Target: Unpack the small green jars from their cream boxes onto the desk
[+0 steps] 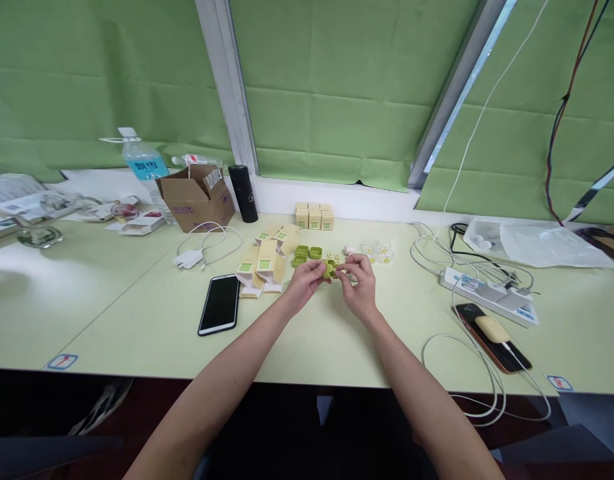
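Over the middle of the table, my left hand [307, 283] is closed on a small green plastic piece [329, 269]. The fingertips of my right hand [357, 283] are pinched at the right side of that same piece. Just behind my left hand sit several small green square cups [307, 254]. Tiny yellowish parts [333, 256] lie right behind the held piece. A clear tray with yellow bits [377, 251] and a small pale pink object [348, 250] are behind my right hand. Flattened cream cartons with green labels [265, 261] lie to the left.
Small cream boxes [314, 217] stand by the wall. A phone [219, 304] lies left. To the right are a power strip [489, 295], loose white cables [479, 343] and a second phone [517, 357]. A black bottle [243, 193] and cardboard box [197, 199] stand back left.
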A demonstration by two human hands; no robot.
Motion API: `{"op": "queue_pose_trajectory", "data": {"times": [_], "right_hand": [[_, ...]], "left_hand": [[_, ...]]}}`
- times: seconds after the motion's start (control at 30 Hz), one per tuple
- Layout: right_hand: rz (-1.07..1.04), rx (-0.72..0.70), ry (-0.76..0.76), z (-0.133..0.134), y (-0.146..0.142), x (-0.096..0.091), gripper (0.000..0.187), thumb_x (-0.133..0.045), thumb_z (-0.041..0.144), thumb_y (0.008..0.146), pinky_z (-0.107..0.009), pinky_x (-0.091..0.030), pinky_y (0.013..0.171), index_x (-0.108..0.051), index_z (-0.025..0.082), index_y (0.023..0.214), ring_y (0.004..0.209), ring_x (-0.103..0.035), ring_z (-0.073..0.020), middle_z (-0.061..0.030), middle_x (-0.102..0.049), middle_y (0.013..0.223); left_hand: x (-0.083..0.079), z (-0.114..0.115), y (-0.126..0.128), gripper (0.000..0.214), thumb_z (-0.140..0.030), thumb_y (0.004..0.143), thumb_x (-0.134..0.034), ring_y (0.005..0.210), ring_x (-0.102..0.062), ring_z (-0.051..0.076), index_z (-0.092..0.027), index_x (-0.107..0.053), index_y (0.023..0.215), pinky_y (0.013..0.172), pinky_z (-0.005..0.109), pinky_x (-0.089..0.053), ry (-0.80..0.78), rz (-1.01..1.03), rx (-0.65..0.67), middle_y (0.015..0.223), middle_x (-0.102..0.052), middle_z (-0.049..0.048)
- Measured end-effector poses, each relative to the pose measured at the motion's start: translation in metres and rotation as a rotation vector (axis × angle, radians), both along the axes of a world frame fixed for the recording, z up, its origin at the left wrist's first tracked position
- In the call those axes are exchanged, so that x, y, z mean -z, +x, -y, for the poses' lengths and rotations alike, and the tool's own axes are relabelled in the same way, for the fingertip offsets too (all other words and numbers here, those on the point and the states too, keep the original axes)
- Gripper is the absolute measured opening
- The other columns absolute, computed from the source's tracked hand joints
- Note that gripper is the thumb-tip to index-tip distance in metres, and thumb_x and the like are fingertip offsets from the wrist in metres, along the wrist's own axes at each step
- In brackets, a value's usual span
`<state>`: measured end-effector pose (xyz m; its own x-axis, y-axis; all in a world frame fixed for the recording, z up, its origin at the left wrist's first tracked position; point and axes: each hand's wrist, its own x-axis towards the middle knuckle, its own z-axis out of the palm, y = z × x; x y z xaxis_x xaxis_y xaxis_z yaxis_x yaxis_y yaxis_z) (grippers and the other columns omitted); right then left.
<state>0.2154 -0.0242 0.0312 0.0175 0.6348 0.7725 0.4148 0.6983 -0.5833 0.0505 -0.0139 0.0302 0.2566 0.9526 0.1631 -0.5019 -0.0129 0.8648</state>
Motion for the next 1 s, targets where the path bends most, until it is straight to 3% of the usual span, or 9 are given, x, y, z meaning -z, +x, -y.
{"op": "queue_pose_trajectory", "data": {"times": [0.13,0.2,0.33,0.4,0.6,0.8,0.9,1.0], "right_hand": [[-0.056,0.097,-0.002,-0.008,0.012,0.0,0.009,-0.063,0.028,0.093,-0.041,-0.054,0.082,-0.071,0.025,0.089,0.091,-0.059,-0.0223,-0.006,-0.055,0.098],[-0.031,0.149,-0.033,-0.015,0.017,0.004,0.01,-0.064,0.029,0.092,-0.043,-0.053,0.085,-0.072,0.025,0.087,0.095,-0.058,-0.0242,-0.006,-0.057,0.097],[0.242,0.231,-0.145,-0.033,0.021,0.015,0.012,-0.068,0.019,0.087,-0.047,-0.046,0.088,-0.075,0.026,0.079,0.095,-0.054,-0.0274,-0.007,-0.062,0.091],[0.421,0.273,-0.183,-0.041,0.017,0.015,0.018,-0.068,0.012,0.084,-0.046,-0.042,0.087,-0.076,0.025,0.076,0.095,-0.052,-0.0282,-0.0084,-0.064,0.089],[0.879,0.377,-0.285,-0.061,-0.005,0.0,0.023,-0.061,0.008,0.087,-0.041,-0.032,0.084,-0.08,0.021,0.082,0.098,-0.05,-0.0271,-0.0126,-0.071,0.093],[1.091,0.395,-0.364,-0.069,-0.018,-0.005,0.029,-0.056,0.005,0.088,-0.041,-0.029,0.085,-0.082,0.017,0.091,0.101,-0.051,-0.0278,-0.0154,-0.073,0.098],[1.071,0.406,-0.369,-0.059,-0.014,-0.007,0.028,-0.054,0.008,0.091,-0.04,-0.03,0.084,-0.081,0.017,0.091,0.102,-0.053,-0.0278,-0.0156,-0.073,0.099],[1.011,0.388,-0.351,-0.031,-0.011,-0.008,0.029,-0.05,0.015,0.097,-0.037,-0.032,0.078,-0.078,0.017,0.094,0.101,-0.057,-0.0264,-0.0143,-0.074,0.101]], "left_hand": [[0.006,-0.012,-0.011,0.04,-0.048,0.074,-0.087,0.08,-0.07,0.018,-0.013,-0.07,0.085,0.074,0.032,-0.055,-0.024,0.022,-0.18,0.089,-0.071,0.0073],[0.009,-0.017,-0.017,0.041,-0.047,0.074,-0.086,0.083,-0.071,0.018,-0.015,-0.069,0.094,0.078,0.033,-0.056,-0.016,0.029,-0.273,0.092,-0.071,0.0062],[0.013,-0.02,-0.021,0.054,-0.042,0.08,-0.082,0.094,-0.071,0.018,-0.022,-0.062,0.126,0.091,0.037,-0.056,0.064,0.014,-0.428,0.093,-0.069,0.0014],[0.014,-0.02,-0.02,0.056,-0.041,0.083,-0.08,0.098,-0.071,0.017,-0.025,-0.059,0.132,0.092,0.034,-0.055,0.102,-0.033,-0.469,0.098,-0.068,0.0022],[0.012,-0.018,-0.018,0.043,-0.045,0.079,-0.082,0.102,-0.071,0.02,-0.024,-0.067,0.113,0.086,0.031,-0.055,0.127,-0.086,-0.553,0.118,-0.068,0.0075],[0.012,-0.018,-0.019,0.038,-0.043,0.077,-0.082,0.097,-0.07,0.02,-0.023,-0.063,0.102,0.087,0.035,-0.056,0.219,-0.211,-0.618,0.11,-0.067,0.0066],[0.012,-0.018,-0.021,0.029,-0.039,0.08,-0.078,0.098,-0.068,0.022,-0.023,-0.063,0.097,0.092,0.039,-0.055,0.302,-0.429,-0.713,0.104,-0.067,0.0063],[0.011,-0.017,-0.023,0.017,-0.032,0.081,-0.078,0.101,-0.065,0.023,-0.023,-0.066,0.089,0.097,0.041,-0.051,0.402,-0.766,-0.835,0.101,-0.068,0.0051]]}}
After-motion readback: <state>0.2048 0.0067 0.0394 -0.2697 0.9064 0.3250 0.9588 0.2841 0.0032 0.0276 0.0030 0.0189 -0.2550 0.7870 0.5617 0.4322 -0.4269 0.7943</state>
